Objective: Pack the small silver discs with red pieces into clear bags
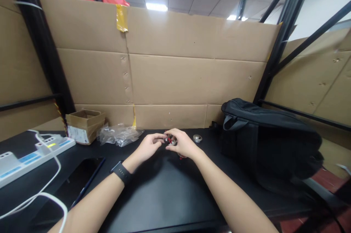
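Note:
Both hands meet over the far middle of the black table (pixel 170 192). My left hand (pixel 149 146), with a black watch on its wrist, pinches a small metal part with red wire (pixel 170 140). My right hand (pixel 183 143) curls round the same part from the right. What exactly the part is I cannot make out. A small round metal piece (pixel 197 138) lies on the table just right of my right hand.
A black backpack (pixel 268 145) lies at the right. Crumpled clear plastic bags (pixel 119 134) and an open cardboard box (pixel 85 125) sit at the back left. A white power strip (pixel 30 156) with white cables and a dark tablet (pixel 79 180) lie at left. Cardboard walls stand behind.

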The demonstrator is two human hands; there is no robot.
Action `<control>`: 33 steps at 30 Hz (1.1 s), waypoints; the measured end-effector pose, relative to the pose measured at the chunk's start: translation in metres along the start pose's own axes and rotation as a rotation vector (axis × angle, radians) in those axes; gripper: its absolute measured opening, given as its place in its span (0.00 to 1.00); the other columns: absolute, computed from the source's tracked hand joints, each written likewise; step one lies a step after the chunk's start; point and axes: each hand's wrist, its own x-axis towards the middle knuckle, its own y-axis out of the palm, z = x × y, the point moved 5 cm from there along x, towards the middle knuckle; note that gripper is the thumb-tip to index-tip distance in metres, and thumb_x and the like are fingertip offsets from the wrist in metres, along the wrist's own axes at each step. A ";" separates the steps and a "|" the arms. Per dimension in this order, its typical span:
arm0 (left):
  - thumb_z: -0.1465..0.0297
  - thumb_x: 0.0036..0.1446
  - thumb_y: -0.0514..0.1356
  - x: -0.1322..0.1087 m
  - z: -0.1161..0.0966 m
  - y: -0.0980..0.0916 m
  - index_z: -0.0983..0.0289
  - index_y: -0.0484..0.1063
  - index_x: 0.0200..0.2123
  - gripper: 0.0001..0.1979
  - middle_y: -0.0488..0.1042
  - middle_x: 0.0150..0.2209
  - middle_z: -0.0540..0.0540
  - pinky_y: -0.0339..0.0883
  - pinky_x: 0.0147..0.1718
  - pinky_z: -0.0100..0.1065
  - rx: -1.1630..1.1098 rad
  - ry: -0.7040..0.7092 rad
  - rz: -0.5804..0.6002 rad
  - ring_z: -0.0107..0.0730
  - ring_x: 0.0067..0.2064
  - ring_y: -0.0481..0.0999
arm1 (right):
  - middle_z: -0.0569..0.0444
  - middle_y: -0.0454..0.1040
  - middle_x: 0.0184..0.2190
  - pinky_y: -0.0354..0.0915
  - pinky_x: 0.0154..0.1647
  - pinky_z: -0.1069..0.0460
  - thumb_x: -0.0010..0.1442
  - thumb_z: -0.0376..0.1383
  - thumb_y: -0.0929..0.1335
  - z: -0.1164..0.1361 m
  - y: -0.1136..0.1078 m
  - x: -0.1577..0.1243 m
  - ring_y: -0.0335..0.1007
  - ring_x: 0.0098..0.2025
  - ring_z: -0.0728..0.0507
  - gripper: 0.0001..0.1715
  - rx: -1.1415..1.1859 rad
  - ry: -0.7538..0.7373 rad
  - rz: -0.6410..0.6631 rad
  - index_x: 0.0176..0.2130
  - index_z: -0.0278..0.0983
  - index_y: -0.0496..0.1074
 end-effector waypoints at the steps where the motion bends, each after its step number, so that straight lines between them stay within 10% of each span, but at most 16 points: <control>1: 0.70 0.54 0.60 0.000 -0.001 0.000 0.67 0.77 0.47 0.16 0.81 0.48 0.61 0.71 0.54 0.46 -0.017 -0.004 -0.006 0.43 0.48 0.80 | 0.51 0.75 0.48 0.69 0.46 0.49 0.47 0.34 0.79 0.000 -0.001 0.000 0.74 0.42 0.43 0.34 -0.019 0.000 -0.001 0.53 0.43 0.73; 16: 0.64 0.58 0.62 0.002 -0.004 0.003 0.63 0.71 0.48 0.16 0.79 0.45 0.59 0.72 0.48 0.41 -0.127 0.068 -0.055 0.37 0.44 0.80 | 0.54 0.79 0.43 0.71 0.42 0.50 0.47 0.39 0.79 0.002 0.000 0.002 0.76 0.37 0.43 0.31 0.109 0.056 -0.108 0.51 0.43 0.74; 33: 0.60 0.70 0.46 -0.008 -0.018 -0.001 0.61 0.71 0.41 0.17 0.77 0.39 0.55 0.68 0.44 0.34 0.466 0.225 0.154 0.36 0.41 0.76 | 0.54 0.80 0.39 0.70 0.42 0.52 0.51 0.40 0.77 0.017 0.003 0.000 0.76 0.37 0.45 0.24 0.169 -0.031 -0.029 0.47 0.39 0.74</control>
